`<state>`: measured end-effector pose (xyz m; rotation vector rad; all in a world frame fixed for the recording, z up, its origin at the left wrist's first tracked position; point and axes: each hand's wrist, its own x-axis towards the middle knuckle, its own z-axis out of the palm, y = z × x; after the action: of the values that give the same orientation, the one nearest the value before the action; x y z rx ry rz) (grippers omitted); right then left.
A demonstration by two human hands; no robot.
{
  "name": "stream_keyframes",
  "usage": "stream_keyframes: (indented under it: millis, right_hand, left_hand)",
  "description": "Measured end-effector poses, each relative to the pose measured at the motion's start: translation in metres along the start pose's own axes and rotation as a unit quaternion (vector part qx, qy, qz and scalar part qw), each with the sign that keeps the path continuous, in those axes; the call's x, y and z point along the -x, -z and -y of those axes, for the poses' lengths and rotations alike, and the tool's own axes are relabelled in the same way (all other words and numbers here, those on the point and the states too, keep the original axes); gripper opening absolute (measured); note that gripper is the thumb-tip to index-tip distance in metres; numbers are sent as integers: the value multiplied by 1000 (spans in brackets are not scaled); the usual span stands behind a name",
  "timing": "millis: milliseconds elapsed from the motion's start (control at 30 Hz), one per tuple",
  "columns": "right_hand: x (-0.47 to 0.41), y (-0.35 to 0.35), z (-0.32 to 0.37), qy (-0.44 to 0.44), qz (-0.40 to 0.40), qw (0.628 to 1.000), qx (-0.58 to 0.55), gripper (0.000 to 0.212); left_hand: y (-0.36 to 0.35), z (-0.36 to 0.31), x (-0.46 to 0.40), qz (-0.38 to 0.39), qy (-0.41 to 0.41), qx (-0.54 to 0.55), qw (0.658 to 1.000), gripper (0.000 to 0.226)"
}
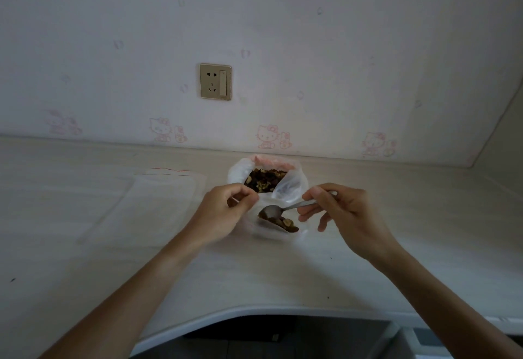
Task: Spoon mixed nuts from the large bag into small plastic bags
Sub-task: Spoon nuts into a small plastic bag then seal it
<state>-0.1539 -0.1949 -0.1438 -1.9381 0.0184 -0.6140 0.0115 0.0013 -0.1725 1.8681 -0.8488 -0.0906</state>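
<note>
Large bag (291, 186), white plastic with a pinkish rim, stands open near the wall at the back of the surface (424, 231), top rolled down, mixed nuts (264, 180) dark and yellowish showing inside. Just in front of it a small plastic bag (271, 230), clear, mouth held open, a shallow layer of nuts (283, 223) lying in it. Left hand (223, 208) fingers curled, pinching the near left edge of the small bag's opening. Right hand (343, 211) thumb and forefinger grasping the handle of a metal spoon (273, 211), other fingers loosely bent below; spoon bowl tipped down at the small bag's mouth, right above the nuts, touching or not, can't tell. Left of the bags, more clear plastic bags (167, 186) lie flat on the surface, one with a thin red line at its top edge; hard to count, they blend into the pale top. Surface is pale, wood-grain look, a few dark specks (328, 297) on it; near edge curves inward toward the person, darker floor area below. Back wall has pale cartoon-cat wallpaper (161, 129) and a gold socket plate (215, 82) with a switch above the bags. Right side the surface meets a side wall at an angle. Open surface to the far left, to the right of the right hand, and in front between both forearms.
</note>
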Motion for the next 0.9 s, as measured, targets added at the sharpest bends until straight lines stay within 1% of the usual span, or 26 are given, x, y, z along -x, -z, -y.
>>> stream_keyframes:
  millis: [67,167,200,267,367,400,467,533,600,633,700,800,867,900]
  right_hand:
    - [2,-2,4,44,21,992,113,34]
    - [5,-1,8,131,73,956,251,38]
    - [5,-1,8,153,88,945,277,41]
    - [6,-1,8,164,92,941,282,42]
    - [5,-2,6,137,54,965,218,35]
    - [3,-2,4,116,35,977,174,33]
    - [-1,0,1,68,-5,996,53,33]
    - [-6,1,-2,20,-41,997,-56,35]
    - [-13,3,-6,-39,-73,990,-115,37]
    - [-17,3,-8,-66,-84,985,-135,37]
    - [-26,3,-13,-110,-97,976,-160,38]
    - [-39,2,-19,-142,-105,971,-161,42]
    - [-46,0,-20,-149,-108,971,-150,44]
    - [-49,-2,-20,-151,-107,972,-144,44]
  left_hand:
    - [-1,1,0,8,1,6,1000,13]
    - [0,4,1,12,2,9,1000,13]
    - [0,5,1,11,1,8,1000,13]
    - [1,5,1,6,-3,0,1000,13]
    - [1,6,-1,-1,-7,-28,1000,12]
    - [1,6,-1,-4,-4,-39,999,13]
    - [1,7,-2,-11,8,-53,999,14]
    - [3,8,-3,-22,25,-50,998,15]
    - [3,8,-5,-36,38,-41,998,19]
    - [3,7,-7,-51,46,-37,997,23]
    - [4,7,-12,-104,60,-32,992,31]
    - [6,7,-25,-187,77,-26,979,32]
    - [4,8,-37,-204,100,-40,973,38]
    - [3,9,-42,-195,116,-57,972,44]
